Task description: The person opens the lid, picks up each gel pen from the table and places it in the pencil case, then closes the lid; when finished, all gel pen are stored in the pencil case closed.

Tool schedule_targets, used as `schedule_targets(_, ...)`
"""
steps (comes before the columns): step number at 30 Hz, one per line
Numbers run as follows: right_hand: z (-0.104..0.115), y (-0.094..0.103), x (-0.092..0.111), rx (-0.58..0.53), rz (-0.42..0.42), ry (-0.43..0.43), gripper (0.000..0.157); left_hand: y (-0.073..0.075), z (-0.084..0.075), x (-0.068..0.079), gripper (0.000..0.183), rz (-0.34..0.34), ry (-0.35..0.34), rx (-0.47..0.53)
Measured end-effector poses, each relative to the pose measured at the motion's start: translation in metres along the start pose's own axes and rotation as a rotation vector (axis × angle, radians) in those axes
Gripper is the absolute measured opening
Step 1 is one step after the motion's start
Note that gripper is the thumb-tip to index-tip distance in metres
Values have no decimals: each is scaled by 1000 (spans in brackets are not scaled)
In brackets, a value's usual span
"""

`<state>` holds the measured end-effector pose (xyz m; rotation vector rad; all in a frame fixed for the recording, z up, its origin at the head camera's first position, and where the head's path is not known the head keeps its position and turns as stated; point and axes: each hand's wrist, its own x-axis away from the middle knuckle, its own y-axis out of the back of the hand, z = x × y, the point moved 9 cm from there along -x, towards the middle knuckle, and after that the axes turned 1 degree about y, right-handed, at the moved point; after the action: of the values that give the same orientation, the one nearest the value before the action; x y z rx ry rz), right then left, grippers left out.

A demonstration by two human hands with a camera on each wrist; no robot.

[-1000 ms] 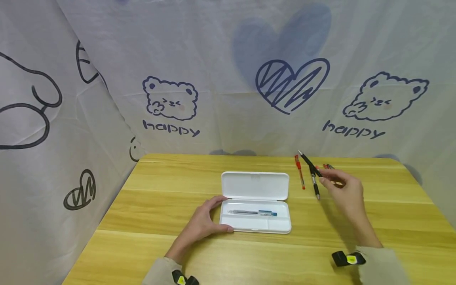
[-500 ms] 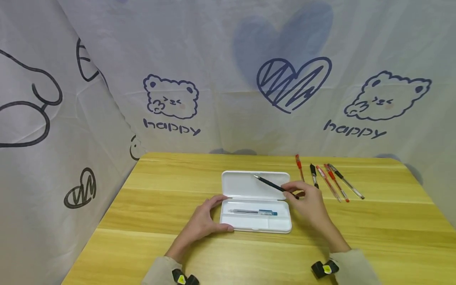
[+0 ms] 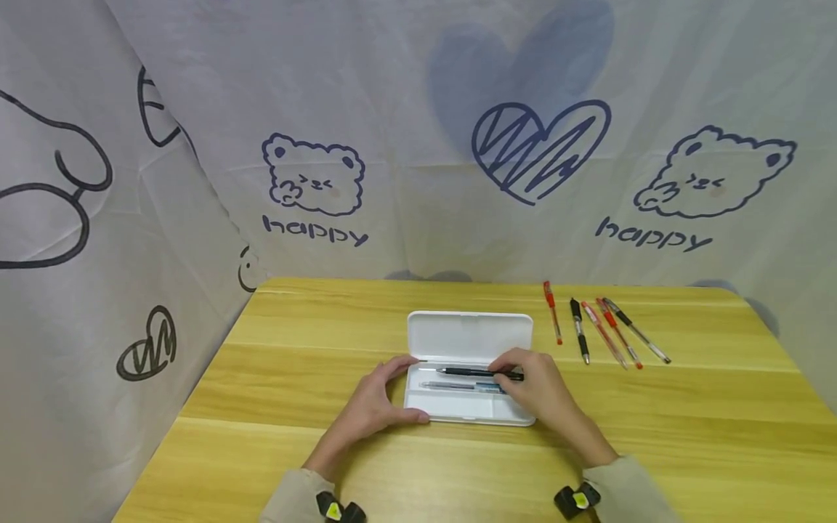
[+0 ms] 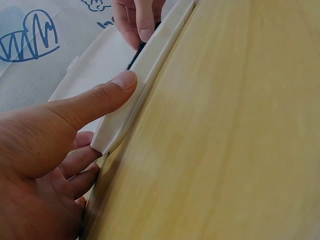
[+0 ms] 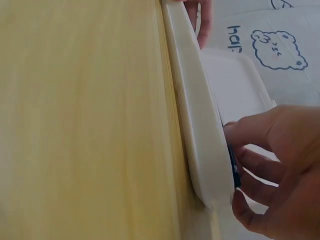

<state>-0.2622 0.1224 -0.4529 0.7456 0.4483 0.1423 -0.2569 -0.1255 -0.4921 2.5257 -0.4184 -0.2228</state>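
A white pencil case (image 3: 458, 417) lies with its lid swung back on the table. My left hand (image 3: 374, 401) grips the case's left end, its thumb on the front wall in the left wrist view. Between thumb and fingers, my right hand (image 3: 539, 385) pinches a black pen (image 3: 471, 373). That pen lies level over the case's rear compartment, just behind a clear pen with a blue end (image 3: 451, 386). Whether the black pen touches the case floor, I cannot tell. My right fingers cover part of both pens.
Right of the case lie a red-capped pen (image 3: 552, 314), a black-and-clear pen (image 3: 579, 330), a pink-red pen (image 3: 604, 334), another red pen (image 3: 618, 333) and a dark-gripped clear pen (image 3: 637, 331). A printed cloth (image 3: 418, 218) hangs behind the table.
My right hand has carried the black pen left from the group of pens, then down into line with the case, turning it level. The left hand keeps its hold.
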Motion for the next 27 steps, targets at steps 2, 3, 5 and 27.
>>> schedule_targets(2, 2, -3, 0, 46, 10, -2, 17, 0, -1, -1, 92, 1, -2, -2)
schedule_targets(3, 3, -4, 0, 71, 19, -5, 16, 0, -1, -1, 91, 1, -2, -2)
schedule_targets(5, 5, -7, 0, 112, 41, -12, 15, 0, -2, -1, 92, 0, -2, -3)
schedule_targets(27, -3, 33, -4, 27, -34, -25, 19, 0, -2, 1, 93, 6, 12, -7)
